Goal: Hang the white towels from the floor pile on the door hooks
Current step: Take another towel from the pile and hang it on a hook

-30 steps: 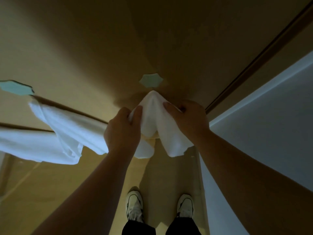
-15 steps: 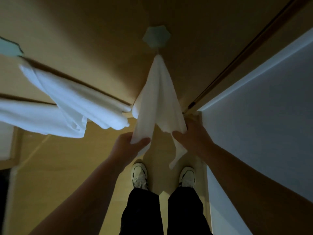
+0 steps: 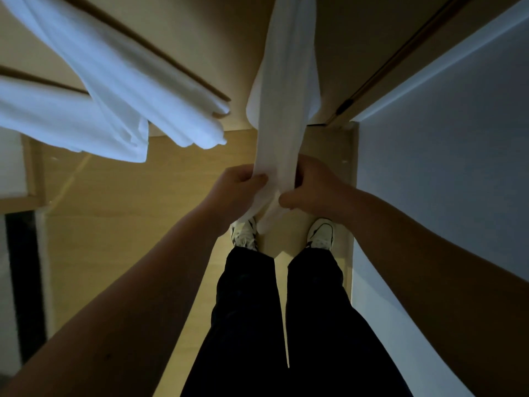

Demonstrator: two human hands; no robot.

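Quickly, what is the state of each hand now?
Left hand: closed, gripping the lower end of the hanging towel.
Right hand: closed, gripping the same towel from the other side.

Towel (image 3: 286,81) top beyond upper edge

A white towel (image 3: 282,110) hangs stretched long and narrow down the wooden door (image 3: 217,38), its lower end bunched, while two more white towels (image 3: 94,90) drape to its left.
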